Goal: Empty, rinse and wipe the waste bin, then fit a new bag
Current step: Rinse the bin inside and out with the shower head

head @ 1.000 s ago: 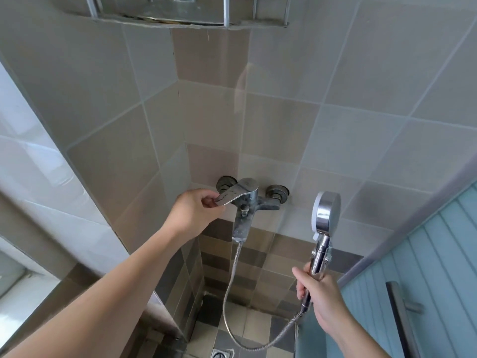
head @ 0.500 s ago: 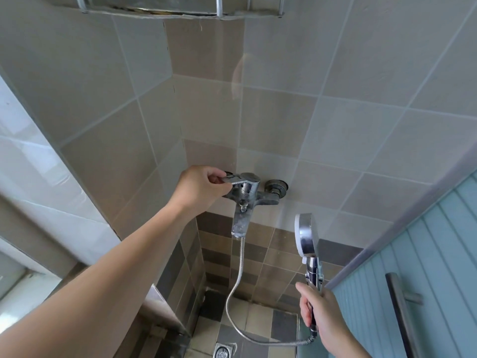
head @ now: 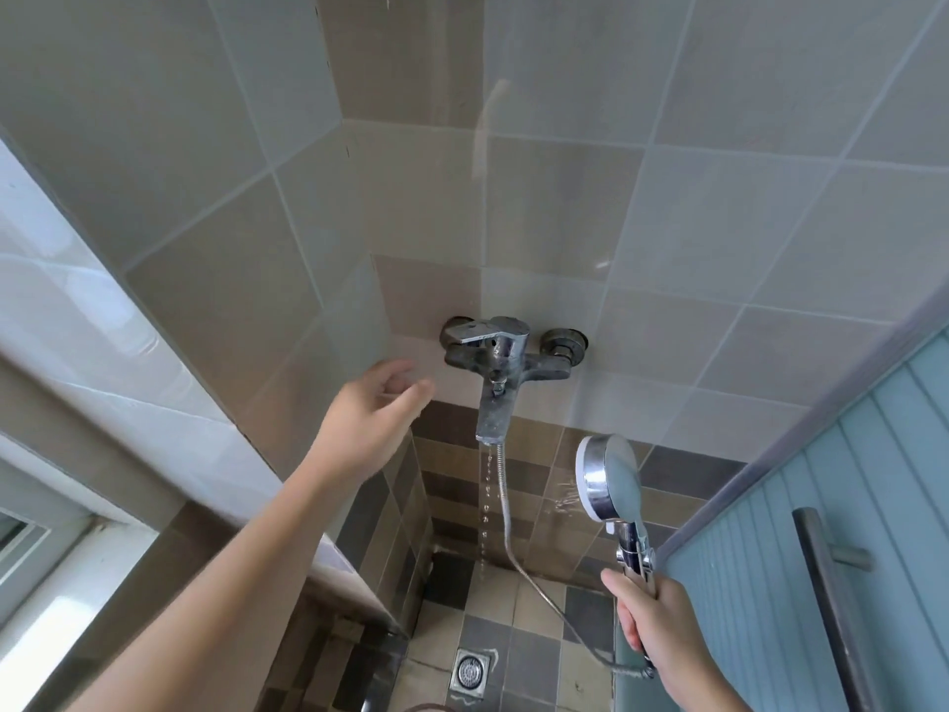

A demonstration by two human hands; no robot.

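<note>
Tiled shower corner, chrome wall mixer tap dribbling water: right hand grips the chrome handheld shower head ready for rinsing, left hand hovers relaxed and empty beside the lever, waste bin not in view.

Home bathroom, tiled shower corner, wall mixer tap

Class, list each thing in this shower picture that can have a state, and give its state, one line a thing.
Tap lever: released, no hand on it.
Tap spout: dripping a thin line of water.
Shower head: held upright, a little spray at its face.
Left hand: open, off the lever.
Right hand: grips the shower handle.
Floor drain: uncovered.
</note>
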